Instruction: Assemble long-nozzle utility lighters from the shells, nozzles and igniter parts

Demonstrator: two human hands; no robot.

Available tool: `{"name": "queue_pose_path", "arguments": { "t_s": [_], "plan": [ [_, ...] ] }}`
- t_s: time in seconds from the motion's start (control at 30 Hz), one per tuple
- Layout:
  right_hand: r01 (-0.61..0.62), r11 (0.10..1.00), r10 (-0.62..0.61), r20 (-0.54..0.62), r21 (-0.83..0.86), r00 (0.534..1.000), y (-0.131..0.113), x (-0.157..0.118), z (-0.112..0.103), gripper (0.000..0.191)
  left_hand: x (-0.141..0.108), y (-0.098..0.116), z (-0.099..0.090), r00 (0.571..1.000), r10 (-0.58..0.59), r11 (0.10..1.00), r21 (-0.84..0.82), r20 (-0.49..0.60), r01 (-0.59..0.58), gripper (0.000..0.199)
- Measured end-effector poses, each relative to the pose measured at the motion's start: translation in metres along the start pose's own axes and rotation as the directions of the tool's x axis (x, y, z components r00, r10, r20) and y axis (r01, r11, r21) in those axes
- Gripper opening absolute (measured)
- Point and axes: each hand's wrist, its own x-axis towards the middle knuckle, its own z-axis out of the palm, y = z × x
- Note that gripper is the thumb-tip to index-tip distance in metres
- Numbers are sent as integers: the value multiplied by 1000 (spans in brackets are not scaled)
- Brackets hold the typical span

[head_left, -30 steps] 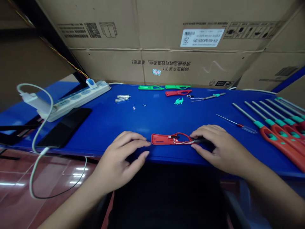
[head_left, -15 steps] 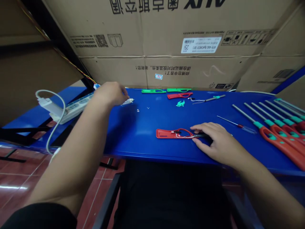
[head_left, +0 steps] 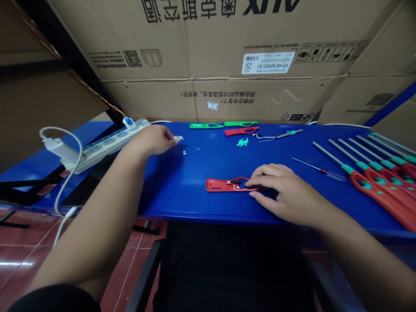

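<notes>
My right hand (head_left: 279, 190) lies over the right end of a red plastic lighter shell (head_left: 219, 185), gripping it and the dark part with white wire in its opening. My left hand (head_left: 152, 140) reaches far forward on the blue table (head_left: 195, 190). Its fingertips are at a small clear-and-metal lighter part (head_left: 178, 138), partly hidden, and I cannot tell whether it is held. Tiny white pieces (head_left: 184, 152) lie just beyond those fingers.
Green shells (head_left: 206, 125) and a red shell (head_left: 241, 131) lie along the far edge, near a teal piece (head_left: 242, 142) and a wired metal rod (head_left: 286, 134). Assembled red lighters (head_left: 380, 186) fan out at right beside a small screwdriver (head_left: 325, 171). A power strip (head_left: 107, 145) stands at left.
My left hand has closed in on the clear parts, which are now mostly hidden. My right hand and the red shell have shifted slightly left, and the view has shifted a little.
</notes>
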Motion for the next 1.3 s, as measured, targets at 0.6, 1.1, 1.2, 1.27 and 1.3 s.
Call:
{"name": "queue_pose_path", "arguments": {
  "t_s": [0.6,1.1,1.2,1.27,1.3],
  "plan": [
    [-78,909,156,162,-410,974,91,117,-11,45,-47,-28,17,1000,0,986,166,9,-2,24],
    [164,940,-209,-123,-299,970,25,39,-27,22,-113,98,41,887,412,758,-463,-208,-460,40],
    [296,915,-354,-196,-273,914,6,26,-20,20,-107,111,46,897,398,686,-587,-193,-431,36],
    [318,914,-375,-220,-252,901,-1,23,-16,18,-102,114,49,898,385,685,-587,-214,-433,23],
    [317,918,-371,-234,-238,899,-2,23,-15,17,-100,114,49,901,372,684,-591,-222,-428,19]
  ]
}}
